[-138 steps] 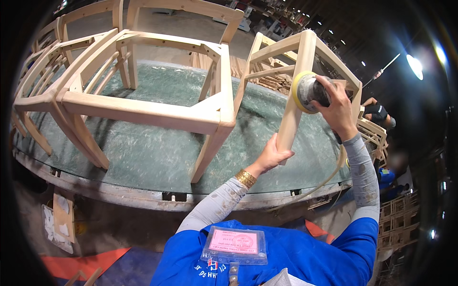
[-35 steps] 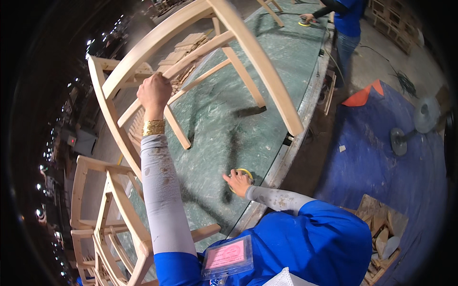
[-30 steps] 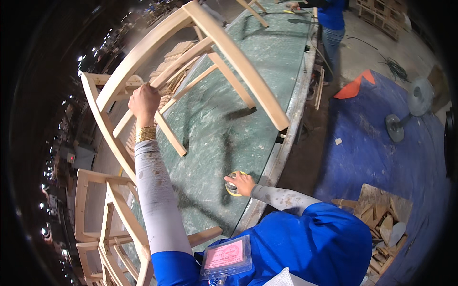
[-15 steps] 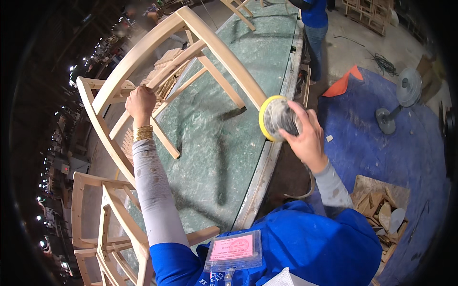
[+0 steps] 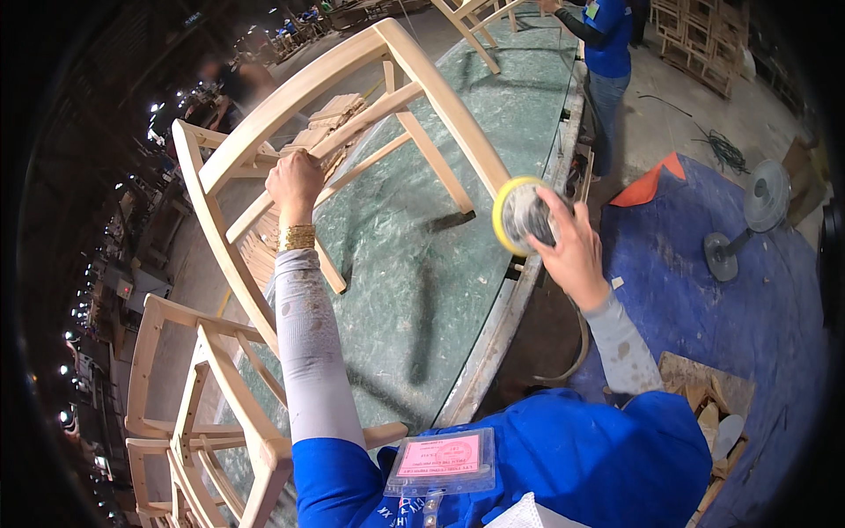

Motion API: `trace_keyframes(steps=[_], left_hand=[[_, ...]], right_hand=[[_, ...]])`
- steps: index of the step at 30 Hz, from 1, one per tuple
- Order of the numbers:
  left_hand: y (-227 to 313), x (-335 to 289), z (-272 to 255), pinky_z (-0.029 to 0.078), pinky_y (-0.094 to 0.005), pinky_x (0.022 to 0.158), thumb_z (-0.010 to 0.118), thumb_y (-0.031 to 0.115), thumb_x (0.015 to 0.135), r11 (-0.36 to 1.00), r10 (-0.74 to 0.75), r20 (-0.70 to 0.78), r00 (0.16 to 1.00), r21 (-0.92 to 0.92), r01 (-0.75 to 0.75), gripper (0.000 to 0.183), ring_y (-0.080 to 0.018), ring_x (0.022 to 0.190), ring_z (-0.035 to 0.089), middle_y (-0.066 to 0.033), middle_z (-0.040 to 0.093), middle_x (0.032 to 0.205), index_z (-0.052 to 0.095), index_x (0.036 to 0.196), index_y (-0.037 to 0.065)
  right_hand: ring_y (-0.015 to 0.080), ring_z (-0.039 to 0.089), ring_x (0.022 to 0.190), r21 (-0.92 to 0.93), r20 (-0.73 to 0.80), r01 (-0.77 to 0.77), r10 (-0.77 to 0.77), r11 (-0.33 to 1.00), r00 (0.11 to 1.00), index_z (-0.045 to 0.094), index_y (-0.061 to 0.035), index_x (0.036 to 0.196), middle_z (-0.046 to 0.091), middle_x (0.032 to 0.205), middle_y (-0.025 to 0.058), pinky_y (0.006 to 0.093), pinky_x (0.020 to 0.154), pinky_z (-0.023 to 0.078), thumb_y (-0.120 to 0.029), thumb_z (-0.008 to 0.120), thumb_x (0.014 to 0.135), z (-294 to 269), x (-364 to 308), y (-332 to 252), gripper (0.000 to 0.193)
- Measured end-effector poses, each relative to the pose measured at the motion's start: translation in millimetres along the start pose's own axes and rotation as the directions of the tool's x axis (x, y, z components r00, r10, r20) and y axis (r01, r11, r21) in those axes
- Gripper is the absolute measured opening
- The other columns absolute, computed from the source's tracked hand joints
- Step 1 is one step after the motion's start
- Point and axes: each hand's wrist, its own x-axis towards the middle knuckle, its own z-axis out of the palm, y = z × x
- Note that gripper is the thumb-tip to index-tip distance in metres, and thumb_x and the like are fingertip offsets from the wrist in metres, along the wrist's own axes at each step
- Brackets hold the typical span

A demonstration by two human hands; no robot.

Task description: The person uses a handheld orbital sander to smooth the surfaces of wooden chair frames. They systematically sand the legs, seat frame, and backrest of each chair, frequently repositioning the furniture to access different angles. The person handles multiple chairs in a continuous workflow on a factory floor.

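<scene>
A bare wooden chair frame [image 5: 459,123] lies tilted on the green-topped workbench [image 5: 414,326]. My left hand [image 5: 296,183] is closed round one of its inner rails, with a gold bracelet at the wrist. In my right hand [image 5: 572,251] is a round orbital sander [image 5: 530,214] with a yellow-rimmed pad, gripped from behind. The pad's face meets the end of the chair's long curved leg, near the bench's right edge. Whether it presses on the wood there cannot be made out.
More wooden chair frames [image 5: 207,387] stand at the lower left. Past the bench's right edge are a blue floor sheet [image 5: 687,317], a grey fan [image 5: 764,198] and a box of wood scraps [image 5: 735,387]. A co-worker in blue [image 5: 607,53] stands at the far end.
The whole view has shifted, so the bench and chair sit farther right and lower. Both hands keep their holds, and the sander stays at the leg's end.
</scene>
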Motion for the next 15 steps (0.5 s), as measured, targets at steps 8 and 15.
trace_keyframes(steps=[8,15], left_hand=[[-10.0,4.2,0.4,0.052,-0.0441,0.068,0.053,0.027,0.078,1.000,-0.021,0.048,0.999,0.017,0.020,0.023,-0.0354,0.073,0.064,-0.0167,0.066,0.077,0.068,0.077,0.010],[-2.7,-1.4,0.5,0.052,-0.0431,0.068,0.052,0.025,0.079,0.999,-0.034,0.034,0.999,0.031,0.033,0.022,-0.0343,0.073,0.064,-0.0157,0.066,0.076,0.068,0.078,0.010]], right_hand=[[0.0359,0.060,0.076,-0.022,0.218,0.086,-0.080,0.996,0.973,0.054,-0.0206,0.119,0.050,0.091,0.0135,0.0436,0.065,0.050,-0.018,0.078,0.063,-20.0,-67.3,5.8,0.061],[0.0377,0.059,0.081,0.170,0.767,-0.052,-0.099,0.984,0.633,0.033,-0.0280,0.136,0.051,0.100,0.0180,0.0454,0.069,0.050,-0.026,0.076,0.067,108.6,-131.8,-12.5,0.080]])
